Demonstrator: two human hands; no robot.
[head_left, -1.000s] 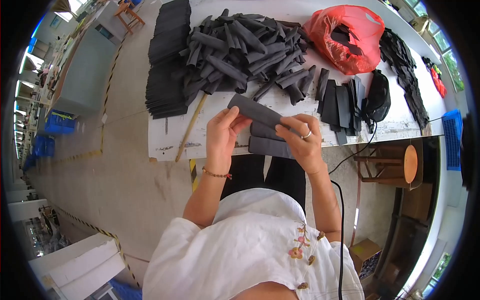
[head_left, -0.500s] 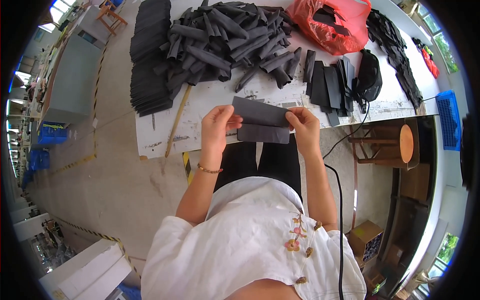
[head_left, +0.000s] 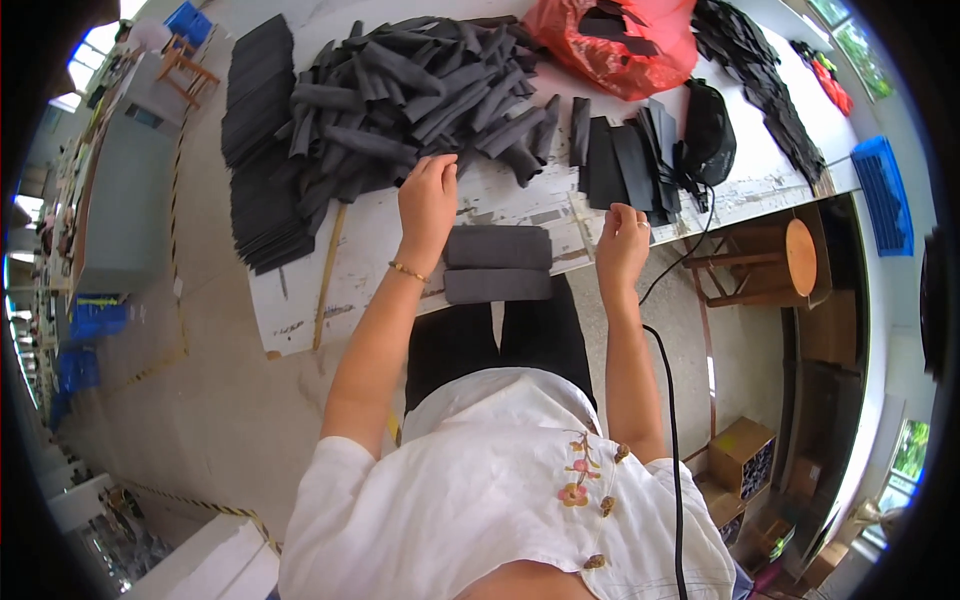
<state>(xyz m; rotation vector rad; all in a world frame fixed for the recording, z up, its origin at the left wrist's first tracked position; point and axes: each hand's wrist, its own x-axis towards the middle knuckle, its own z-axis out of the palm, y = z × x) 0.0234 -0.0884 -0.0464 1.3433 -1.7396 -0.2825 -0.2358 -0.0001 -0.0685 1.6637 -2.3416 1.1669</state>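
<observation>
Two dark grey rectangular fabric-like pieces lie against each other at the table's front edge, a far piece and a near piece. Whether they are joined, I cannot tell. My left hand reaches to the near side of a heap of curled dark grey pieces, its fingers extended and nothing visibly held. My right hand has bent, drawn-in fingers at the near ends of several flat black strips. Its fingertips hide whatever is between them.
A neat stack of dark pieces fills the table's left side. A red plastic bag and a black pouch-like object stand to the right. A yellowish stick lies at front left. A wooden stool and a black cable are at right.
Both hands have let go of the dark grey piece, which now lies at the table edge. My left hand moved forward to the heap; my right moved to the black strips. The view shifted slightly.
</observation>
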